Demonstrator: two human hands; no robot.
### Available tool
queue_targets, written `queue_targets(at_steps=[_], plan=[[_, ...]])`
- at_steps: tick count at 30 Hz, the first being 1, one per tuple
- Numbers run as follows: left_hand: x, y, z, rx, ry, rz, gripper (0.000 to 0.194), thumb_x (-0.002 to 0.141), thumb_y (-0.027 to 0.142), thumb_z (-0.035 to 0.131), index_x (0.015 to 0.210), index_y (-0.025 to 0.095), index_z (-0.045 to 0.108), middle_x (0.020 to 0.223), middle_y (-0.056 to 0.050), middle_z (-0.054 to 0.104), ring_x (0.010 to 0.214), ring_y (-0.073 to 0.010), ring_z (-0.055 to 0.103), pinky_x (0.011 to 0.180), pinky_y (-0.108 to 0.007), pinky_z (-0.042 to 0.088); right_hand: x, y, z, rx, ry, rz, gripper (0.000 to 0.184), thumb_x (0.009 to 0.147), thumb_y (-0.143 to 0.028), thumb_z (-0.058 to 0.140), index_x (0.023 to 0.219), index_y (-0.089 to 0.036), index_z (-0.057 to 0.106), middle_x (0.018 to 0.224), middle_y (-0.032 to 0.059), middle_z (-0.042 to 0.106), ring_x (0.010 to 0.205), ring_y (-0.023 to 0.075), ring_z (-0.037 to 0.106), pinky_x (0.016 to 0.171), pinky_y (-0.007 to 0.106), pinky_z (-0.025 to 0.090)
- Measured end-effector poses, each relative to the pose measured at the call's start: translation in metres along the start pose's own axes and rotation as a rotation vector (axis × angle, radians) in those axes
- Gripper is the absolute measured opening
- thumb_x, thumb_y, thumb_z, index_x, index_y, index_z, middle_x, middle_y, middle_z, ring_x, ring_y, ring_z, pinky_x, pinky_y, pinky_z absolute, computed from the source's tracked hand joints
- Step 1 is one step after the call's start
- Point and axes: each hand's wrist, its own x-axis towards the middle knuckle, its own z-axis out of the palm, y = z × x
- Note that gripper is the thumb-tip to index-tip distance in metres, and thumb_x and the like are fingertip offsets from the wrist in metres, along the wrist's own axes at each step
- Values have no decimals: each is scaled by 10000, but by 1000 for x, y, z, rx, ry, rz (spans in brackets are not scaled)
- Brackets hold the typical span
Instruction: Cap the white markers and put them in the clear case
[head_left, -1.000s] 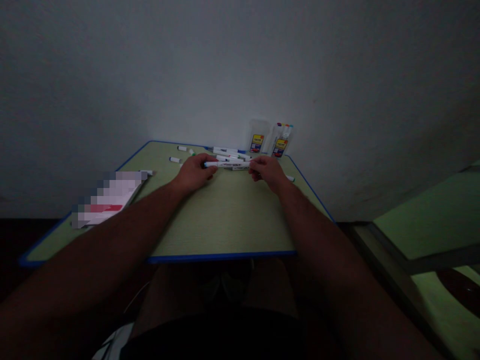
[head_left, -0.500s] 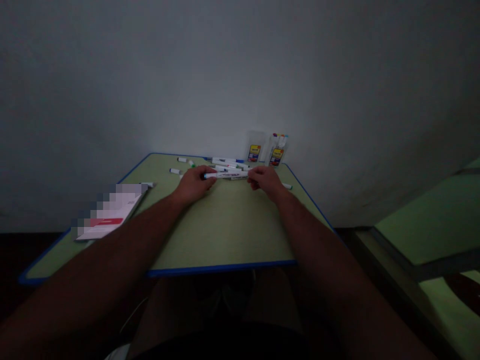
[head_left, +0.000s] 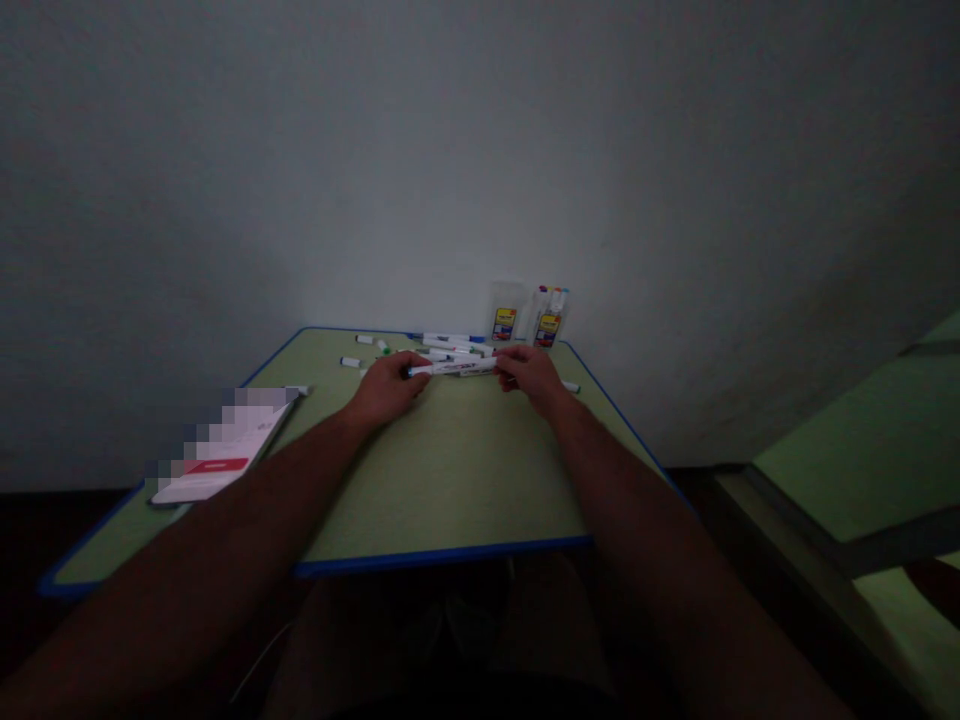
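Note:
A white marker pen [head_left: 454,368] with a blue end lies level between my two hands, just above the green table [head_left: 450,470]. My left hand [head_left: 386,384] pinches its left end with closed fingers. At the other end my right hand [head_left: 529,373] grips it, fingers closed. Behind the held marker, several more white markers [head_left: 450,343] lie loose near the table's far edge. Small caps [head_left: 350,362] are scattered to their left.
Two clear marker cases [head_left: 549,317] with yellow labels stand at the far right corner against the grey wall. A booklet [head_left: 221,450] lies at the table's left edge. Another green surface [head_left: 862,460] is off to the right. The table has a blue rim.
The view has tilted up, so the table and hands sit lower in the picture. Both hands still hold the same marker by its ends.

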Motion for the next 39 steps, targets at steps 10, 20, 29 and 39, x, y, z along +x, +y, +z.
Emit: queue_targets(at_steps=[10,20,29,39], plan=[[2,-6,1,4,9,-3,341,760,290,654,1074,172,718,681,-17,649,646,-179,588,632,-307,439,-1,-2,0,-27,15,33,65,816,-74,636,824,-137,651,650,4,668,494,99,600,450,206,482],[5,-12,2,-1,29,30,311,740,265,687,1036,173,708,704,-14,642,640,-169,566,628,-308,417,0,-2,-1,-52,20,59,94,823,-57,621,814,-143,659,636,-1,676,494,98,608,440,196,476],[5,-11,2,-39,38,43,286,726,268,700,994,171,716,694,-7,635,632,-161,549,627,-305,415,-2,-2,-1,-42,16,59,117,824,-52,615,854,-148,675,667,12,699,512,96,618,460,192,485],[1,-4,-1,-149,38,-19,230,682,237,730,905,184,750,678,5,639,626,-147,523,624,-298,404,0,-2,-3,-29,10,72,109,812,-54,617,784,-150,662,625,3,685,483,96,602,457,198,489]])
